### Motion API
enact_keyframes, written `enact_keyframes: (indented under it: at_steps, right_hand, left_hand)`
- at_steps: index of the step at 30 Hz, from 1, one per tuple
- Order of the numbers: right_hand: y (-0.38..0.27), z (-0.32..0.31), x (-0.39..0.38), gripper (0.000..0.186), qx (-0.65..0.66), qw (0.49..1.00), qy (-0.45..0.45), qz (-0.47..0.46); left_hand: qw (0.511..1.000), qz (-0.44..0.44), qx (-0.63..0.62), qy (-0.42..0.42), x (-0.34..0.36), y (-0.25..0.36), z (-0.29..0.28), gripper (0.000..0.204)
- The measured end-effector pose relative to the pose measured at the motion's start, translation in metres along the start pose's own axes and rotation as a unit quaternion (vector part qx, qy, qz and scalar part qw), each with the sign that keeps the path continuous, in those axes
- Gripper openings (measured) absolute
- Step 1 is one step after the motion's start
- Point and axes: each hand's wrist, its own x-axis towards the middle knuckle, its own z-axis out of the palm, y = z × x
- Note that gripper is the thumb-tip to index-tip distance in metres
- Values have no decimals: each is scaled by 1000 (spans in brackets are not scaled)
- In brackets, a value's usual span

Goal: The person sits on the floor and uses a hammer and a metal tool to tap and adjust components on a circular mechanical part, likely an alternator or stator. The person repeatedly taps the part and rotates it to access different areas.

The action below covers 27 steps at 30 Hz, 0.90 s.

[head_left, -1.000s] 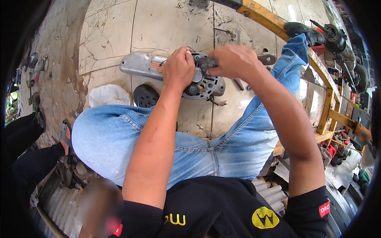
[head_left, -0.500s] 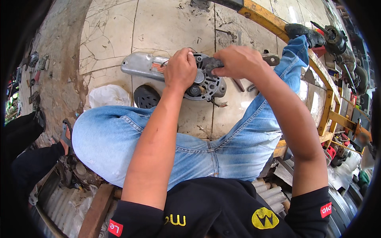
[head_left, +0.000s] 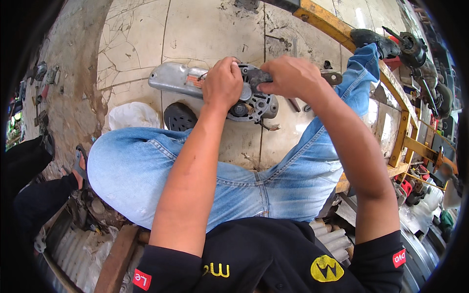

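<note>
A grey metal machine (head_left: 171,78) lies on the tiles in front of me. It has a long flat housing at the left, with an orange label, and a round slotted end at the right. My left hand (head_left: 223,84) is closed over the middle of it, where the two parts meet. At the round end, my right hand (head_left: 293,76) grips a dark grimy metal bar (head_left: 259,79). The bar's far end, with a hole in it, sticks out past the hand's right side. Short wires hang from the round end. My fingertips are partly hidden.
A black perforated clog (head_left: 180,117) and a white plastic bag (head_left: 134,116) lie near my bent left knee. A yellow metal frame (head_left: 322,22) runs along the right, past my outstretched leg. Greasy parts (head_left: 415,51) lie beyond it. Another person's legs (head_left: 41,195) show at the left.
My right hand has shifted slightly left, and the holed end of the bar has dipped a little. My left hand keeps its place on the machine.
</note>
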Motion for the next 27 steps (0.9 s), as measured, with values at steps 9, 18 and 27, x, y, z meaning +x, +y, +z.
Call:
enact_keyframes:
  at_steps: [9, 18, 27]
  right_hand:
    - [3, 2, 2, 39, 7, 1000, 3, 3]
    - [0, -2, 3, 39, -1, 1000, -14, -9]
    - [0, -7, 2, 38, -11, 999, -31, -6]
  left_hand:
    - [1000, -14, -6, -4, 0, 1, 0, 29]
    - [1000, 6, -7, 6, -1, -1, 1, 29]
    - [1000, 14, -3, 7, 0, -1, 1, 28]
